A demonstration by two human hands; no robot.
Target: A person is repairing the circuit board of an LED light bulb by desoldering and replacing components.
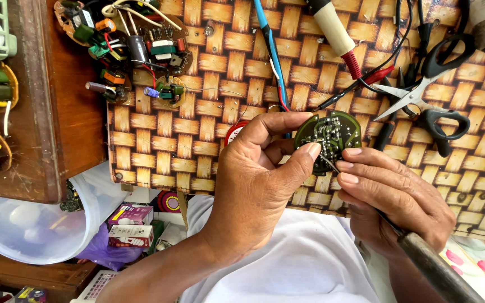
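My left hand (259, 174) pinches a small round green circuit board (329, 134) between thumb and fingers, solder side up, over a woven mat (197, 140). My right hand (394, 196) grips a soldering iron with a dark wooden handle (436, 269). The iron's thin metal tip (330, 164) touches the lower edge of the board, next to my left thumb.
Black-handled scissors (428, 92) lie open at the right. Loose circuit boards with capacitors and coils (136, 45) sit at the upper left of the mat. A red and cream probe (338, 33) and blue cable (270, 50) lie at the top. Below the table stand a clear plastic tub (35, 224) and small boxes (131, 224).
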